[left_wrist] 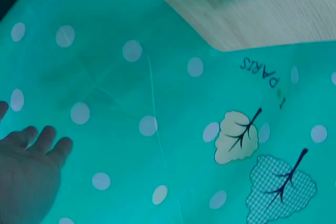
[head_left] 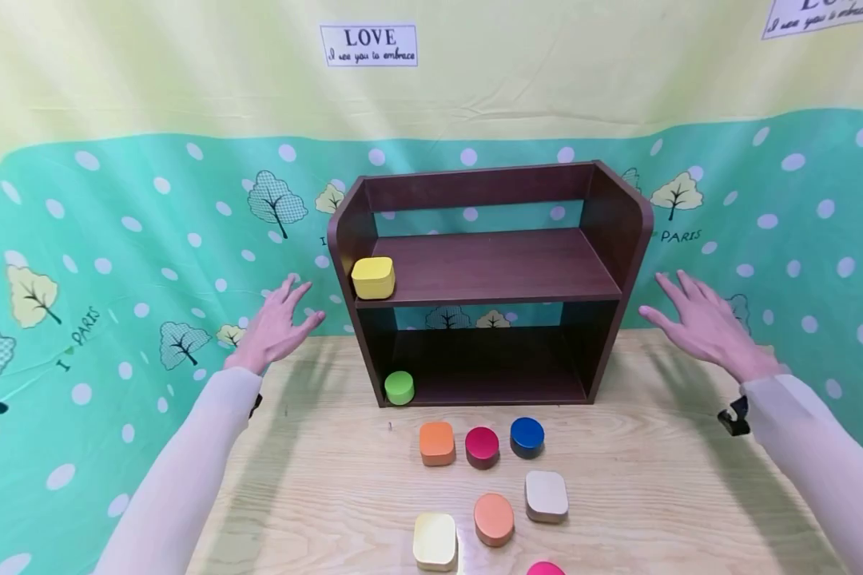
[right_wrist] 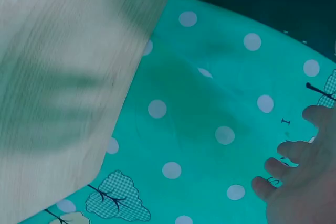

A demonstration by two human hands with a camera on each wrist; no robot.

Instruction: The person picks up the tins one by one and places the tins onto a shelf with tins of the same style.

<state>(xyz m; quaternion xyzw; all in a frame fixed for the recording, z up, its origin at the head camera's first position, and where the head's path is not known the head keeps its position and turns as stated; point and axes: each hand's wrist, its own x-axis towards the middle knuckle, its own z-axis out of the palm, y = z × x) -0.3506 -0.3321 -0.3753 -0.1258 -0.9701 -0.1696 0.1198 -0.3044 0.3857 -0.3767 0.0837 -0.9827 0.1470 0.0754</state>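
My left hand (head_left: 272,327) is raised left of a dark brown two-tier shelf (head_left: 496,267), fingers spread and holding nothing. On the shelf's other side hovers my right hand (head_left: 706,329), fingers likewise extended, with nothing in its grasp. A yellow rounded-square box (head_left: 373,278) sits at the left end of the upper tier. Below it, a round green box (head_left: 399,388) occupies the lower tier's left front corner. Each wrist view catches only part of its hand, the left fingers (left_wrist: 46,139) and right fingers (right_wrist: 278,169), against the dotted cloth.
On the wooden table (head_left: 316,495) before the shelf lie orange (head_left: 437,444), dark red (head_left: 482,447), blue (head_left: 527,438), whitish (head_left: 546,496), salmon (head_left: 494,519) and cream (head_left: 435,541) boxes. A pink one (head_left: 545,569) is cut off below. A patterned cloth (head_left: 187,184) hangs behind.
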